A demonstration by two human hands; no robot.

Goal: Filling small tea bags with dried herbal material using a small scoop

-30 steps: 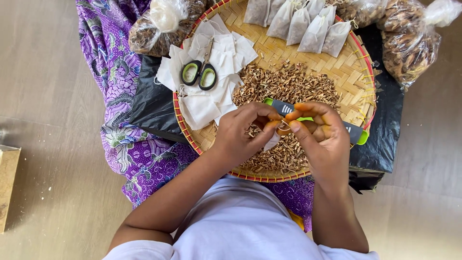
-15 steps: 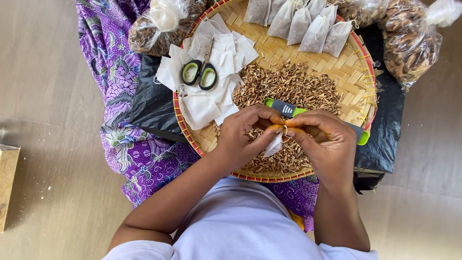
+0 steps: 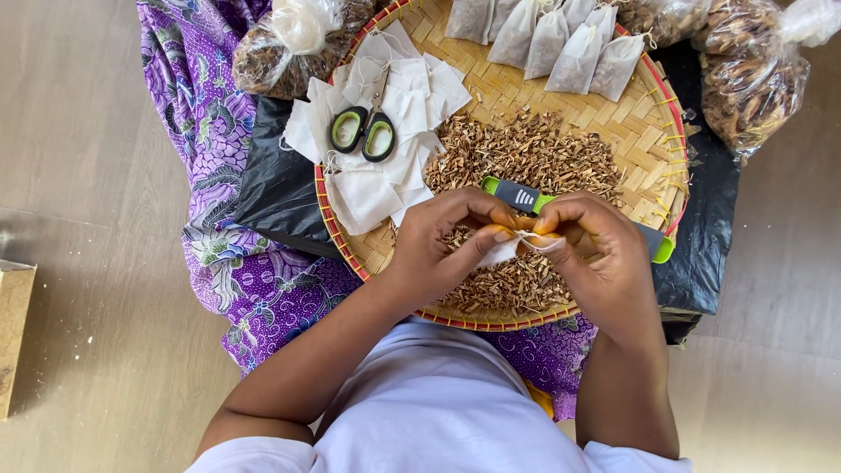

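Over a round woven tray (image 3: 653, 131), my left hand (image 3: 442, 241) and my right hand (image 3: 596, 254) pinch a small white filter pouch (image 3: 504, 252) between them, with thin white strings (image 3: 539, 241) held at the fingertips. Beneath the hands lies a heap of dried brown herb pieces (image 3: 526, 158). A grey and green measuring spoon (image 3: 521, 195) rests on the heap, partly hidden behind my right hand. Empty white pouches (image 3: 385, 175) are piled on the tray's left, with green-handled scissors (image 3: 363, 131) on top. Several filled pouches (image 3: 561, 35) lie in a row at the tray's far side.
Clear plastic bags of dried herbs sit at the far left (image 3: 285, 48) and far right (image 3: 745, 83). A black plastic bag (image 3: 280, 184) lies under the tray. Purple patterned cloth (image 3: 201, 123) covers my lap. A cardboard box (image 3: 13, 333) stands on the pale floor at the left.
Both hands have drawn closer together over the pouch, fingertips now working the strings. The tray and everything on it have stayed put.
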